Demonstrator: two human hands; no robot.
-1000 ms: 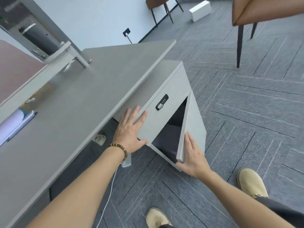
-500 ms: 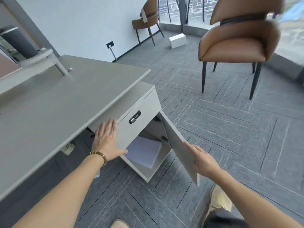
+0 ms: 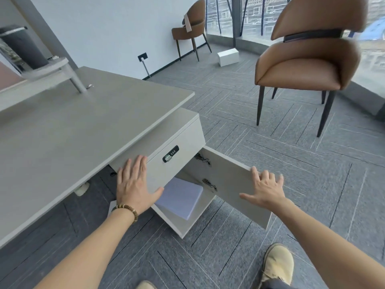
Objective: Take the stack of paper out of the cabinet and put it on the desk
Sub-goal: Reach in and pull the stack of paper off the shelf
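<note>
A white stack of paper [image 3: 180, 197] lies flat inside the low grey cabinet [image 3: 183, 130] under the desk [image 3: 68, 130]. The cabinet door [image 3: 233, 184] stands swung wide to the right. My left hand [image 3: 133, 184] rests flat, fingers spread, on the cabinet's front panel beside the combination lock [image 3: 170, 153], partly covering the paper's left side. My right hand [image 3: 263, 188] lies on the door's outer top edge with fingers spread, not clasping anything.
A brown chair [image 3: 302, 65] stands on the grey carpet to the right of the cabinet. A second chair [image 3: 191, 28] and a white box [image 3: 228, 56] are by the far wall. A raised shelf [image 3: 41, 78] sits on the desk's back left. My shoes [image 3: 277, 265] are below.
The cabinet door has swung from nearly shut to wide open, with my right hand on it, uncovering the paper. My view has lifted and turned right. The left hand stayed on the front panel.
</note>
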